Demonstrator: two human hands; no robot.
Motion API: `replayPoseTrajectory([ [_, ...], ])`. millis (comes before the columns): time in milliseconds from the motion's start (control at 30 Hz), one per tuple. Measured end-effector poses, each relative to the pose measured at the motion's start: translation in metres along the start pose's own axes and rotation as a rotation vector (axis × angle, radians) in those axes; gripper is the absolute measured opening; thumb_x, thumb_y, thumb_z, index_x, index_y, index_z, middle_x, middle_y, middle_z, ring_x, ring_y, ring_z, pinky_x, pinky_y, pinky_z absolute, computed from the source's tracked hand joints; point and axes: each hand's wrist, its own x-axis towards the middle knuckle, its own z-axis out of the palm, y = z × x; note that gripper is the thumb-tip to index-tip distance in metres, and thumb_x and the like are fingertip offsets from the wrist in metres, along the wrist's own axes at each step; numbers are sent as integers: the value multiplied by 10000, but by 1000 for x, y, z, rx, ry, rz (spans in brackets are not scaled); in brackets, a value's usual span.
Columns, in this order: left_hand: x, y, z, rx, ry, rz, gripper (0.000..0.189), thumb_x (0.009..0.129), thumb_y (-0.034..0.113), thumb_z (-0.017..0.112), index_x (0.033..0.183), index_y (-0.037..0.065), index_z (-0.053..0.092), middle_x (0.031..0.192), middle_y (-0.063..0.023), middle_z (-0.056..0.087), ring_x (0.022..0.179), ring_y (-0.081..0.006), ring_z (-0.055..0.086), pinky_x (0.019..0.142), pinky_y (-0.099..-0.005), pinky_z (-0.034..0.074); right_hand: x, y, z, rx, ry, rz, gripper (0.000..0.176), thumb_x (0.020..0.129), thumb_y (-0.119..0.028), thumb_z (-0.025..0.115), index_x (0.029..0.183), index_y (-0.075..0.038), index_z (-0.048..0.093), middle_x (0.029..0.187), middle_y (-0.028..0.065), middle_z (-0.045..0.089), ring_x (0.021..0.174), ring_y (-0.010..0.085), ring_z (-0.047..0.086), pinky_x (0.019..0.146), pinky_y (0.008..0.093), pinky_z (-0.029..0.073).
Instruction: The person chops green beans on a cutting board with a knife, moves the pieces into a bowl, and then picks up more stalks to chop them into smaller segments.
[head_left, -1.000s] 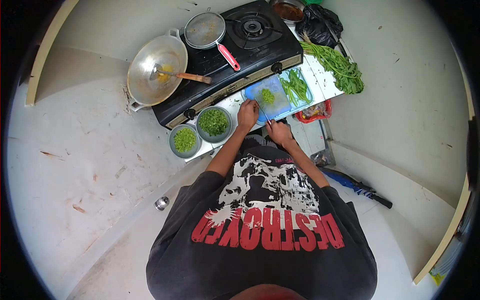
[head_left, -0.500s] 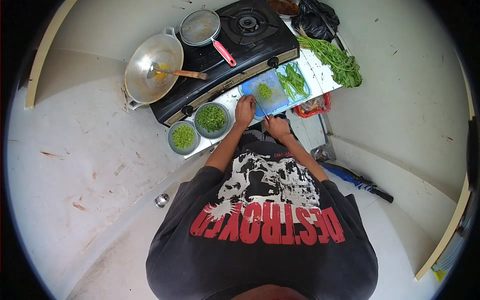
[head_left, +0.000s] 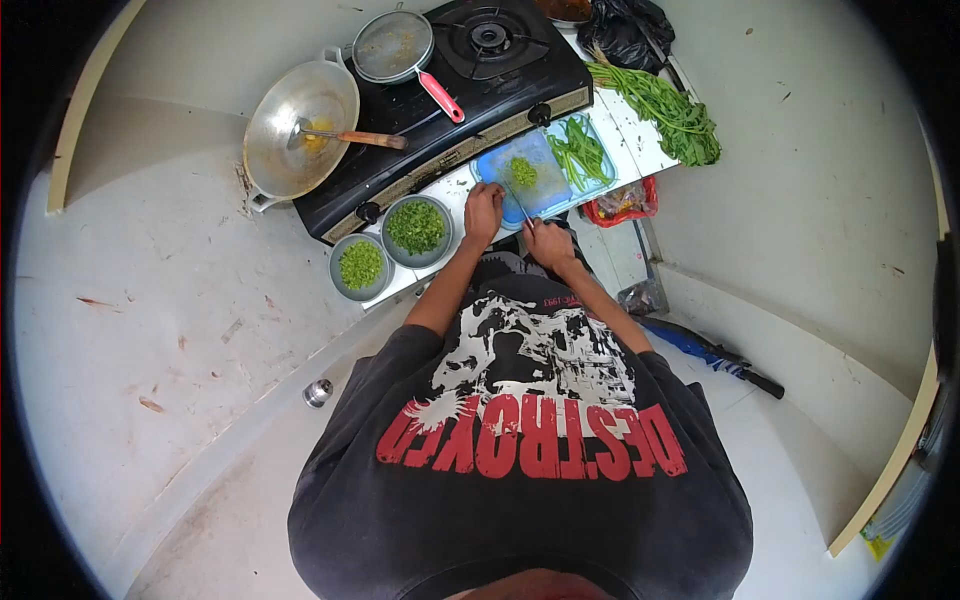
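My right hand is wrapped round the handle of a knife, whose blade points up and left over the blue cutting board. At the board's left edge, my left hand has its fingers drawn together beside the blade; what they hold, if anything, is too small to name. A small pile of chopped greens lies on the board just beyond the knife. Long green stalks rest on the light blue tray at the right.
Two grey bowls hold chopped greens at the left. Behind are a black stove, a wok with a ladle, and a strainer. Leafy greens, a black bag and a red basket are at the right.
The whole view has shifted slightly, with the counter items a little further left and up. Both hands stay at the board, and the knife remains in my right hand.
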Motion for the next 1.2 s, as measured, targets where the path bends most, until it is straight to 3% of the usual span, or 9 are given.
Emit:
replayPoseTrajectory([
  [367, 7, -8, 5, -85, 3, -93, 96, 815, -31, 644, 836, 19, 724, 853, -174, 655, 749, -321, 682, 735, -415, 543, -8, 2, -13, -18, -72, -39, 453, 996, -430, 460, 1038, -13, 634, 783, 276, 675, 759, 474, 666, 730, 569, 531],
  [467, 5, -5, 3, -74, 21, -47, 88, 809, -19, 654, 842, 21, 725, 848, -178, 651, 727, -318, 681, 716, -406, 554, -6, -2, -18, -39, -81, -50, 454, 1003, -417, 452, 987, -7, 646, 831, 267, 691, 792, 457, 683, 742, 541, 546],
  [867, 7, -10, 6, -58, 22, -36, 82, 786, -6, 660, 837, -3, 724, 816, -196, 654, 703, -311, 684, 699, -387, 567, 8, -1, -15, -89, -90, -97, 447, 997, -409, 463, 954, -7, 656, 806, 253, 694, 769, 434, 695, 720, 522, 563],
  [967, 8, -12, 7, -10, -12, -53, 81, 788, -6, 660, 836, 2, 725, 822, -197, 656, 718, -318, 684, 708, -394, 564, 16, -6, -14, -73, -116, -57, 486, 1006, -442, 427, 1011, -1, 630, 847, 290, 681, 810, 472, 674, 751, 559, 540],
  [1200, 6, -12, 10, -52, 17, -115, 73, 807, -1, 658, 832, 10, 726, 828, -197, 663, 753, -328, 686, 732, -412, 559, 7, 6, -5, -77, -66, -44, 450, 997, -426, 455, 1017, -8, 622, 818, 278, 682, 782, 462, 677, 733, 555, 541],
])
